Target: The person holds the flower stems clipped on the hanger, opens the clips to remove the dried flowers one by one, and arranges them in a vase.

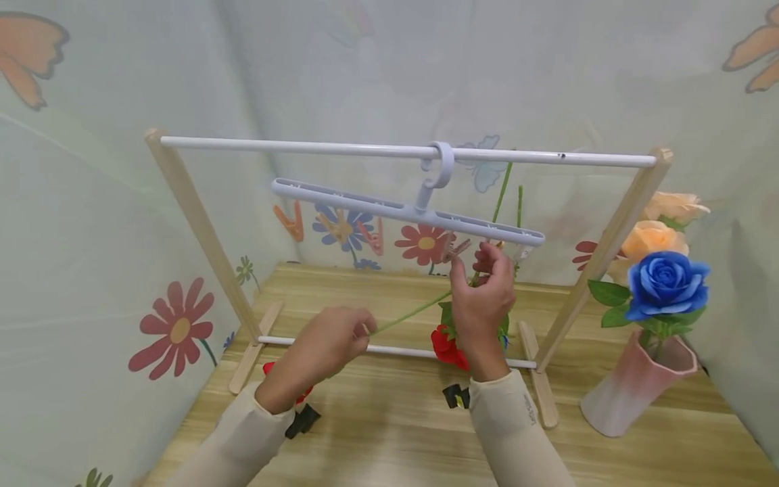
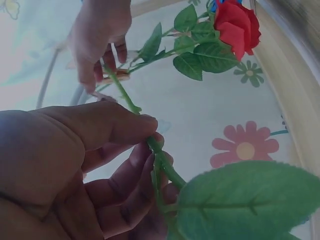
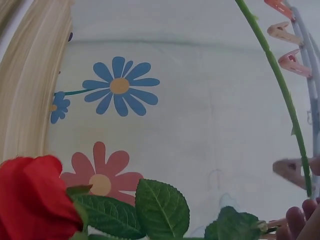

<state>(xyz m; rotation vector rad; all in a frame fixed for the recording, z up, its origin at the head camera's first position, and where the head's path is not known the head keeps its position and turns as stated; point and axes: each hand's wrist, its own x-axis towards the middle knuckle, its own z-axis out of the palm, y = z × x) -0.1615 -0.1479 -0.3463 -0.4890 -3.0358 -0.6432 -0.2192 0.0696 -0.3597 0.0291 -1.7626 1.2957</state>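
Note:
My left hand (image 1: 331, 341) pinches the green stem (image 1: 414, 313) of an artificial red rose (image 1: 304, 393) between thumb and fingers. Its bloom is mostly hidden under the left forearm; a large leaf (image 2: 250, 200) shows close up. The stem's far end reaches the curled fingers of my right hand (image 1: 485, 304), which hold it. The right thumb is at a pale pink clothespin (image 1: 455, 250) below the light-blue hanger (image 1: 365, 201). Beside the right hand, another red rose (image 1: 447, 348) hangs head down, partly hidden by that hand, with a bit of blue bloom behind it.
The hanger hooks over the white top rail (image 1: 292, 146) of a wooden-legged rack (image 1: 201, 223) and tilts down to the right. An orange clothespin (image 1: 291, 222) and others hang at its left half. A pink-white vase (image 1: 633, 389) with a blue rose (image 1: 669, 285) and peach roses stands right.

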